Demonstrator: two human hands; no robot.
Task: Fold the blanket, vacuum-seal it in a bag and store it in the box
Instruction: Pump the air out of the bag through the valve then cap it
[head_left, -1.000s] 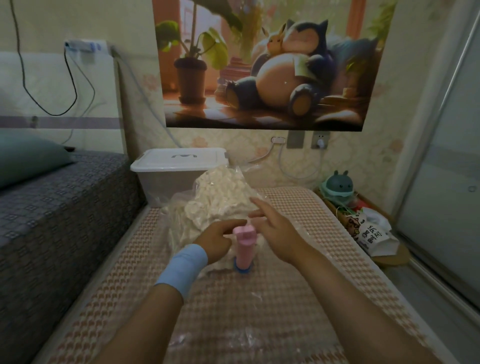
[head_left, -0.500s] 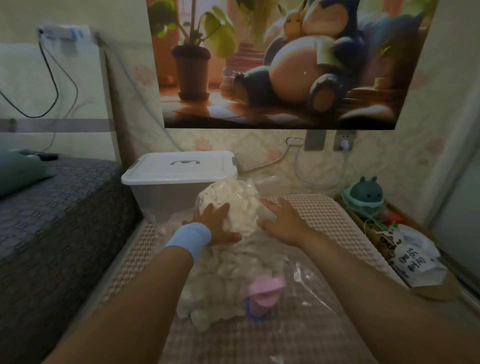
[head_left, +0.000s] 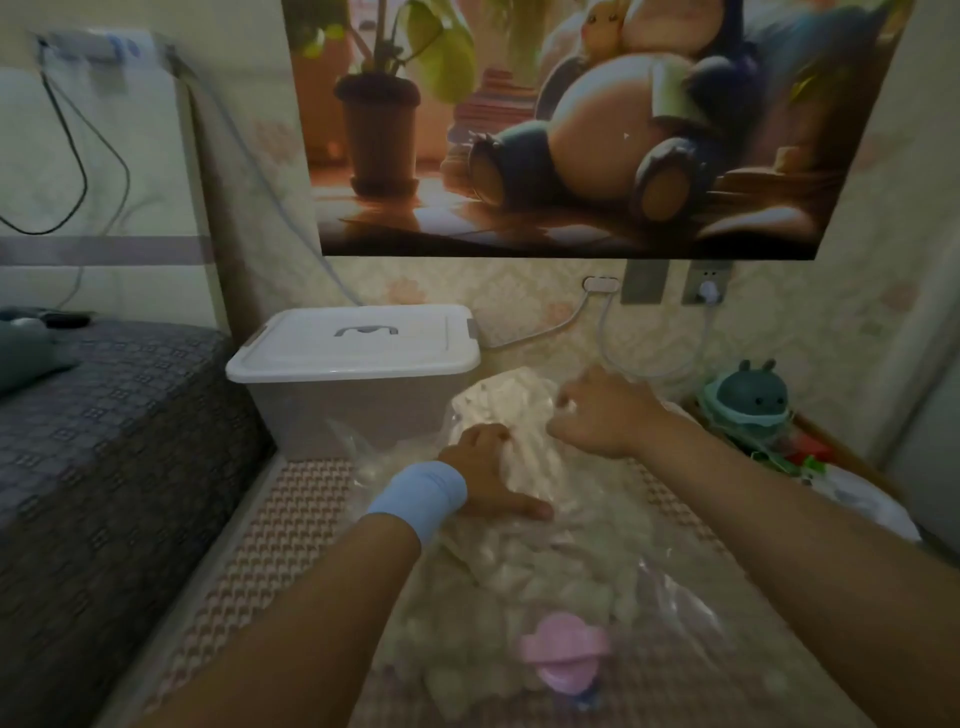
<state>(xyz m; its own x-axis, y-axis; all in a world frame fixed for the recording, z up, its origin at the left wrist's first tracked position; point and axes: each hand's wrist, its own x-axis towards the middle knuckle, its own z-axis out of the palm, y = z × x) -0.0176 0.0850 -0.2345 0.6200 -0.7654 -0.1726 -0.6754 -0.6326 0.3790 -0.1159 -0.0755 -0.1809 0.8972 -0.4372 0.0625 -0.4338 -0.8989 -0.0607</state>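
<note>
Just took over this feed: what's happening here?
A person is pressing down on a clear bag stuffed with the white blanket on the mat. The left hand presses on it; the right hand is curled at its far end. The pink pump stands untouched on the near end. The box behind has its lid on.

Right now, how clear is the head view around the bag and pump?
Head view: dim, warm light; motion blur softens the left hand, right hand and pink pump; faint glare streaks on the clear bag; wide-angle bowing at the edges.
</note>
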